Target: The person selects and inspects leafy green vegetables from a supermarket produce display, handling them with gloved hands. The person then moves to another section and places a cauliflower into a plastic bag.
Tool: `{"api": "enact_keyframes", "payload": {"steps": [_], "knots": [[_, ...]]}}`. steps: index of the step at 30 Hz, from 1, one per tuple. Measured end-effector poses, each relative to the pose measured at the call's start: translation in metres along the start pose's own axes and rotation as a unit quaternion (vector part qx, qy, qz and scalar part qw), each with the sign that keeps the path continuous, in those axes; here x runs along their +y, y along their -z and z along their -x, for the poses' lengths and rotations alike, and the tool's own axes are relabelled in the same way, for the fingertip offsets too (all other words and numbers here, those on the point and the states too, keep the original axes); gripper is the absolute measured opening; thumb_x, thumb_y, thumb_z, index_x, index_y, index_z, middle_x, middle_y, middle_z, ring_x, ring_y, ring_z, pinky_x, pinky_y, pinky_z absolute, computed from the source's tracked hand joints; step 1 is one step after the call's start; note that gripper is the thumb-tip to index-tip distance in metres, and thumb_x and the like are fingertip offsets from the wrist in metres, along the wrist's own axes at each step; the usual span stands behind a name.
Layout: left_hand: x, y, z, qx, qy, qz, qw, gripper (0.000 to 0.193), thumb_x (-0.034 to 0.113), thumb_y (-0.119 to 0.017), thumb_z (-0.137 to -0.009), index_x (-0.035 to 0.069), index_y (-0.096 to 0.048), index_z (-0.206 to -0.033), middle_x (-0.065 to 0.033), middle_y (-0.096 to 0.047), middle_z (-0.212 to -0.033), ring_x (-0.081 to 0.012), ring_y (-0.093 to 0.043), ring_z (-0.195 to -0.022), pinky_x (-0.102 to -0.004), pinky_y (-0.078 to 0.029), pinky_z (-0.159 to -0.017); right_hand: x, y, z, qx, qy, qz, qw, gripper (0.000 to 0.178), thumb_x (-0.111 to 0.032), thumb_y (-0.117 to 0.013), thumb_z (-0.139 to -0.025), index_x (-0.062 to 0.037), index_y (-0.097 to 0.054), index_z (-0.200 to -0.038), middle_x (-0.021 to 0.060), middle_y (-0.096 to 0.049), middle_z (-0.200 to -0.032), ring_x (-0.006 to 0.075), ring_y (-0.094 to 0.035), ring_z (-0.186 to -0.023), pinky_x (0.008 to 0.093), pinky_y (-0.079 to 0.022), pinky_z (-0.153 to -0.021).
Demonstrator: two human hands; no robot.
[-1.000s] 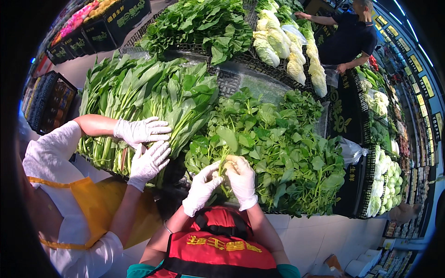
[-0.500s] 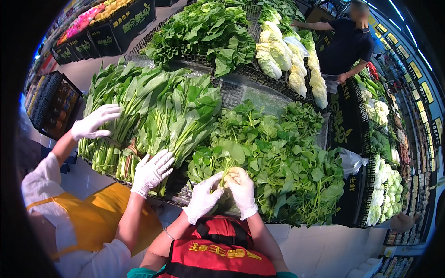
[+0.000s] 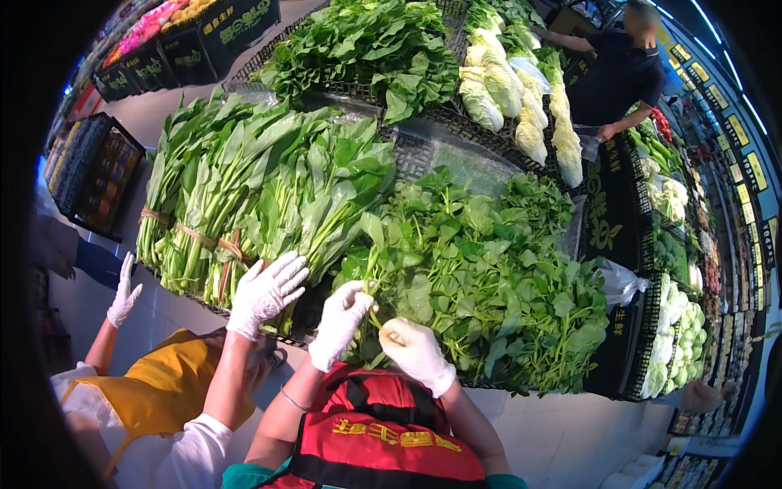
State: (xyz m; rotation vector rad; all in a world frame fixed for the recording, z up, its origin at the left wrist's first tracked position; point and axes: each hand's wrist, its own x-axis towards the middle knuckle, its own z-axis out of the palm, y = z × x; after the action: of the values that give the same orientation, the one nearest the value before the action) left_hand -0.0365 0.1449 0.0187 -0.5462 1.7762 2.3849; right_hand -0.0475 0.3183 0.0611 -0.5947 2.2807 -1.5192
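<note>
Both my hands wear white gloves over the near edge of the vegetable display. My left hand (image 3: 342,320) pinches the stem of a leafy green sprig (image 3: 372,259), which stands upright with its leaves at the top. Just right of the lower stem, my right hand (image 3: 417,354) is closed with its fingers curled inward; whether it grips the stem's end or a small piece is hidden. Beyond my hands spreads a pile of loose leafy greens (image 3: 481,261). To the left lie bunches of long-stemmed greens (image 3: 269,179), some tied with brownish bands (image 3: 204,238).
Beside me on the left, a co-worker in a yellow apron (image 3: 155,391) holds a gloved hand (image 3: 269,293) near the bunches. Napa cabbages (image 3: 493,85) and more greens (image 3: 358,49) fill the far crates. Another person (image 3: 615,77) stands at the far right.
My hands have moved apart slightly, the right one lower, while the sprig stays in my left and has shifted left. The co-worker's far hand has drawn back from the bunches.
</note>
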Motion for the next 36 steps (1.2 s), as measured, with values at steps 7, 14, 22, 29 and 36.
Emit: {"api": "enact_keyframes", "payload": {"steps": [7,14,22,29,36], "knots": [[0.011,0.004,-0.003,-0.001,0.016,0.109,0.994,0.025,0.006,-0.063,-0.089,0.001,-0.06,-0.113,-0.0078,-0.072,-0.091,-0.0117,-0.066,-0.083,-0.023,-0.05,-0.076,-0.064,0.135,-0.042,0.367,0.12,0.367,0.846,0.029,-0.006,-0.062,-0.089,-0.0054,-0.061,-0.119,0.0137,-0.062,-0.112,0.0232,-0.061,-0.104,0.0382,-0.052,-0.091],[0.024,-0.005,-0.001,0.006,-0.02,0.119,0.993,0.023,0.007,-0.066,-0.088,0.001,-0.06,-0.109,-0.0085,-0.071,-0.094,-0.0146,-0.067,-0.086,-0.0262,-0.051,-0.081,-0.034,0.073,-0.02,0.086,0.21,0.316,0.921,0.033,-0.021,-0.066,-0.089,-0.0084,-0.067,-0.119,0.0059,-0.068,-0.111,0.0217,-0.066,-0.091,0.032,-0.052,-0.076],[0.029,-0.006,0.002,0.0,-0.008,0.099,0.995,0.013,0.006,-0.066,-0.089,0.002,-0.059,-0.1,-0.0084,-0.07,-0.095,-0.0151,-0.068,-0.088,-0.0271,-0.052,-0.081,-0.002,0.024,-0.01,0.069,0.085,0.257,0.96,0.015,-0.015,-0.069,-0.082,-0.0083,-0.066,-0.095,0.0076,-0.059,-0.078,0.0265,-0.059,-0.074,0.0373,-0.047,-0.068],[0.031,-0.005,-0.003,0.019,0.037,0.128,0.991,0.013,0.012,-0.068,-0.09,0.004,-0.059,-0.095,-0.0068,-0.068,-0.092,-0.0158,-0.068,-0.081,-0.0267,-0.052,-0.074,0.011,0.013,-0.009,0.092,-0.015,0.036,0.995,0.006,-0.007,-0.064,-0.082,-0.0014,-0.067,-0.084,0.006,-0.062,-0.077,0.0137,-0.057,-0.067,0.0269,-0.044,-0.063],[0.041,0.0,-0.005,-0.125,0.086,0.262,0.953,0.026,0.02,-0.063,-0.095,0.001,-0.064,-0.112,-0.0035,-0.064,-0.09,-0.0127,-0.062,-0.082,-0.0251,-0.049,-0.074,0.015,0.016,-0.01,0.027,-0.204,-0.304,0.93,0.016,-0.008,-0.054,-0.087,-0.0009,-0.068,-0.083,0.0036,-0.068,-0.08,0.0068,-0.052,-0.063,0.0204,-0.042,-0.059]]}}
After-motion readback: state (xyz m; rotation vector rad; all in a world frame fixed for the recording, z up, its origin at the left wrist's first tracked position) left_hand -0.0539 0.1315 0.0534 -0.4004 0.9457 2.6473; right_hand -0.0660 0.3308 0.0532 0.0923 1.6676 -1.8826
